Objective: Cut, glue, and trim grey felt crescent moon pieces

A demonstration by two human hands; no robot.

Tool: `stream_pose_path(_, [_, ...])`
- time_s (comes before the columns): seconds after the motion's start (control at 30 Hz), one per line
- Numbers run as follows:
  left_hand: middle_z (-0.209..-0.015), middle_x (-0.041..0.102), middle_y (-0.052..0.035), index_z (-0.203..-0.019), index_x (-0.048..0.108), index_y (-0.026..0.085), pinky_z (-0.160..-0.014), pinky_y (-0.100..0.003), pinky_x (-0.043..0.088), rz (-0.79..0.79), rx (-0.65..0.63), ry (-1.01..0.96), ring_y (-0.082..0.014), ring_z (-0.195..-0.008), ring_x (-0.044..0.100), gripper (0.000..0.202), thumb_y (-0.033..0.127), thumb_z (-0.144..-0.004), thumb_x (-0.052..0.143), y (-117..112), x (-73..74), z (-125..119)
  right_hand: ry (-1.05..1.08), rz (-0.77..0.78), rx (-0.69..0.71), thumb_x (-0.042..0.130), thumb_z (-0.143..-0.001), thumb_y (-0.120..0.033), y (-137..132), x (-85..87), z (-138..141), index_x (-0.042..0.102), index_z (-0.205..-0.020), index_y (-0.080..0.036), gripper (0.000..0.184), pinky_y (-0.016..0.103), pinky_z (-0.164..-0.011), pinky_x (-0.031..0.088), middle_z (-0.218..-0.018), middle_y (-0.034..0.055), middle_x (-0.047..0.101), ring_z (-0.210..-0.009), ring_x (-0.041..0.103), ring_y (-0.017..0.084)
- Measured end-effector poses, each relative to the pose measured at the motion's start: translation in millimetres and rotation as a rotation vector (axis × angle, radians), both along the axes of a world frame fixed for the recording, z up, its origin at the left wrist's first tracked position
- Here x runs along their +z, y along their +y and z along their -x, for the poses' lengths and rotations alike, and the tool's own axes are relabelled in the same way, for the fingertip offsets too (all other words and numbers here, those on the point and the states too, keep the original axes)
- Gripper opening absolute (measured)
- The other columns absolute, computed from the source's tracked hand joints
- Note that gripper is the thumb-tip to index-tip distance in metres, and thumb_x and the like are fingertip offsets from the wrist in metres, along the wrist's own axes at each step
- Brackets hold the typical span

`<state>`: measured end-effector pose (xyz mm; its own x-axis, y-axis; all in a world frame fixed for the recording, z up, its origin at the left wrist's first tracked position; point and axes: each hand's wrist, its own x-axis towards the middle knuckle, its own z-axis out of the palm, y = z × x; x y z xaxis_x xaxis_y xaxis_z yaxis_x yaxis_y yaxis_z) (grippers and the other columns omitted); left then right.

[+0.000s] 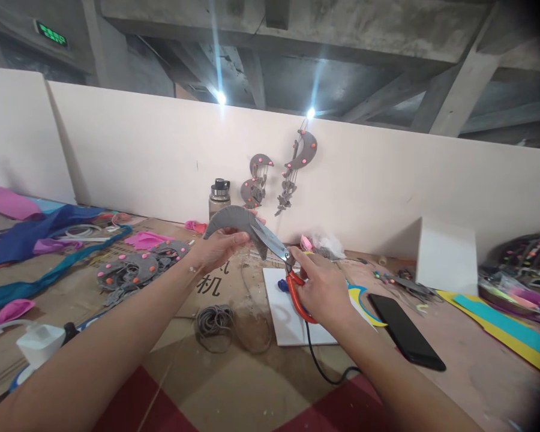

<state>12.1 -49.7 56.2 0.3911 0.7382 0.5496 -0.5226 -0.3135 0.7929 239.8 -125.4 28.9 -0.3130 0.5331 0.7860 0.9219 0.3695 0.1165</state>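
Observation:
My left hand (222, 247) grips a grey crescent moon shape (233, 219) that looks wrapped in cord or fabric, held up above the table. My right hand (321, 285) is closed on orange-handled scissors (272, 241). The scissors' blades reach up and left to the crescent's right part, near its lower tip. Whether the blades are cutting anything there cannot be made out. Below the hands lies a coil of grey cord (214, 322). Under my right hand is a white board (282, 330), with a dark blue lump (282, 285) on it.
Grey moon hangings with pink dots (306, 150) hang on the white wall. A bottle (219, 195) stands at the back. A black phone (406, 331) and a yellow-blue crescent (359, 300) lie right; dotted grey pieces (128, 268), coloured cloth and a white charger (42, 343) lie left.

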Motion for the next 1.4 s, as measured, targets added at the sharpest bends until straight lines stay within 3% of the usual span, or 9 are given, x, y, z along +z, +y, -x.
stream_pose_path(0.2, [-0.116,0.07,-0.0117,-0.121,0.066,0.016,-0.079,-0.03,0.046,-0.024,0.018,0.055,-0.0229,-0.099,0.064,0.05,0.024,-0.073,0.076,3,-2.5,3,-0.069,-0.028,-0.068,0.055,-0.081,-0.016,-1,-0.8,-1,0.063,-0.123,-0.021,0.043,0.03,-0.069,0.038,-0.085,0.0046,0.071,-0.079,0.062,0.021])
stream_pose_path(0.47, [-0.107,0.073,-0.0104,-0.118,0.068,0.017,-0.085,-0.036,0.048,0.029,0.114,0.097,-0.027,-0.101,0.065,0.054,0.029,-0.067,0.08,7,-4.0,5,-0.149,-0.016,-0.153,0.054,-0.085,-0.019,-4,2.5,2,0.063,-0.123,-0.024,0.039,0.03,-0.067,0.034,-0.085,0.0044,0.072,-0.077,0.062,0.02])
stream_pose_path(0.67, [-0.112,0.072,-0.0111,-0.116,0.068,0.017,-0.087,-0.036,0.048,0.032,0.082,0.084,-0.0266,-0.105,0.064,0.05,0.027,-0.069,0.079,13,-9.9,6,-0.162,0.03,-0.197,0.053,-0.085,-0.019,-5,1.0,3,0.062,-0.125,-0.026,0.041,0.029,-0.064,0.033,-0.078,0.0033,0.071,-0.073,0.061,0.019])
stream_pose_path(0.9, [-0.111,0.072,-0.0106,-0.118,0.068,0.017,-0.086,-0.036,0.049,0.045,0.034,0.036,-0.0274,-0.104,0.064,0.053,0.026,-0.067,0.08,12,-10.9,5,0.006,0.156,-0.112,0.053,-0.08,-0.015,-4,-4.4,4,0.063,-0.123,-0.025,0.046,0.027,-0.058,0.037,-0.08,0.0033,0.074,-0.067,0.064,0.019])
stream_pose_path(1.03, [-0.105,0.073,-0.0098,-0.117,0.068,0.017,-0.077,-0.032,0.048,0.067,0.024,-0.006,-0.0222,-0.09,0.065,0.056,0.028,-0.064,0.083,10,-8.0,5,0.206,0.25,0.025,0.053,-0.081,-0.017,-1,-6.9,4,0.062,-0.121,-0.023,0.041,0.025,-0.058,0.042,-0.071,0.0011,0.07,-0.061,0.061,0.017])
stream_pose_path(1.13, [-0.105,0.073,-0.0103,-0.119,0.067,0.017,-0.075,-0.031,0.047,0.074,0.019,-0.04,-0.0184,-0.081,0.064,0.06,0.028,-0.062,0.084,9,-6.2,6,0.3,0.249,0.12,0.053,-0.085,-0.022,2,-5.4,3,0.058,-0.124,-0.02,0.039,0.024,-0.061,0.044,-0.076,0.0017,0.069,-0.062,0.06,0.016])
stream_pose_path(1.27, [-0.1,0.074,-0.0097,-0.114,0.069,0.017,-0.071,-0.029,0.047,0.083,0.023,-0.054,-0.0178,-0.079,0.064,0.056,0.028,-0.062,0.085,11,-6.6,7,0.232,0.244,0.113,0.054,-0.085,-0.022,3,-4.3,3,0.055,-0.125,-0.019,0.04,0.027,-0.071,0.046,-0.091,0.0056,0.069,-0.076,0.061,0.018])
stream_pose_path(1.4, [-0.09,0.073,-0.0059,-0.115,0.068,0.017,-0.068,-0.027,0.047,0.088,0.044,-0.067,-0.0142,-0.072,0.062,0.057,0.027,-0.062,0.085,12,-5.8,9,0.06,0.161,0.019,0.055,-0.082,-0.019,2,-7.2,3,0.058,-0.124,-0.017,0.042,0.031,-0.073,0.043,-0.087,0.0074,0.068,-0.081,0.06,0.022])
